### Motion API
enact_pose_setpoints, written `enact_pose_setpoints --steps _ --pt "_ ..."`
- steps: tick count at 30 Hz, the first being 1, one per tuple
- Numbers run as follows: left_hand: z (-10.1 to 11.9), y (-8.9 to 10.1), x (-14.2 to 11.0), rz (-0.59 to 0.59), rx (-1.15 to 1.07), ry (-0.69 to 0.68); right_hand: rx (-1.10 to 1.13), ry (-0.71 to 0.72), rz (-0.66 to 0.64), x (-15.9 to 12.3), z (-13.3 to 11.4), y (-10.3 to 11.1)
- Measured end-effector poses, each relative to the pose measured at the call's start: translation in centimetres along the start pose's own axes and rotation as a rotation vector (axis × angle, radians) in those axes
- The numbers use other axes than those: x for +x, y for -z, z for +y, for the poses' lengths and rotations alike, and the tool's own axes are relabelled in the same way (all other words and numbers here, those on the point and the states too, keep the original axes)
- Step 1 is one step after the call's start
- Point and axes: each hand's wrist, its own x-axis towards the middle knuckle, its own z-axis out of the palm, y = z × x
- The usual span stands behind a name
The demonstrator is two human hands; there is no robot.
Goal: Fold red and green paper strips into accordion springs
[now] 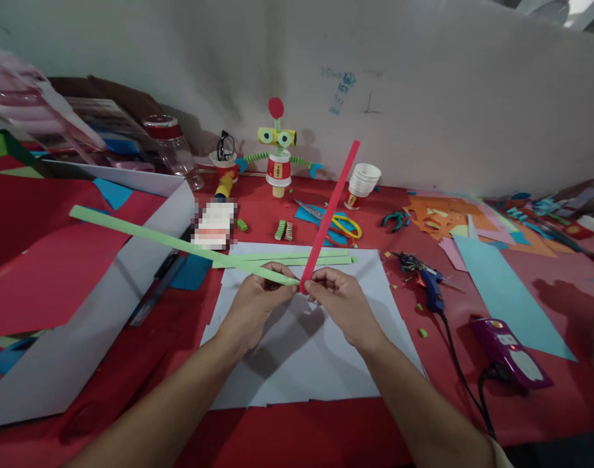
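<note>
Between finger and thumb, my left hand pinches the end of a long light-green paper strip, which stretches out to the upper left. My right hand grips the lower end of a red paper strip that slants up and away. The two strip ends meet at my fingertips; whether they are joined cannot be made out. Both hands are above a stack of white paper sheets. More green strips lie across the far edge of that stack.
A paper-cup robot figure stands by the wall, with scissors and stacked paper cups nearby. On the right are a glue gun, its cord, a purple power box and coloured paper. A white box holds red paper at left.
</note>
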Motion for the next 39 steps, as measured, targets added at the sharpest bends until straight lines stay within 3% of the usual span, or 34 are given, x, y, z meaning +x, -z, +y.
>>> enact_pose_setpoints --steps 11,15,18,25,39 --pt "0.2 -0.2 -0.2 0.011 -0.060 0.035 0.038 0.023 0.020 0.0 -0.2 0.0" --pt "0.5 -0.3 -0.3 0.007 -0.122 0.073 0.071 0.018 -0.032 -0.2 -0.4 0.0" --pt "0.3 -0.4 -0.3 0.007 -0.141 0.061 0.076 0.021 -0.057 -0.3 -0.3 -0.4" --pt "-0.2 -0.6 -0.3 0.039 -0.136 -0.015 0.086 0.032 0.041 -0.5 0.3 -1.2" --pt "-0.4 -1.0 -0.6 0.081 -0.032 -0.093 0.183 -0.017 0.085 -0.3 0.1 -1.2"
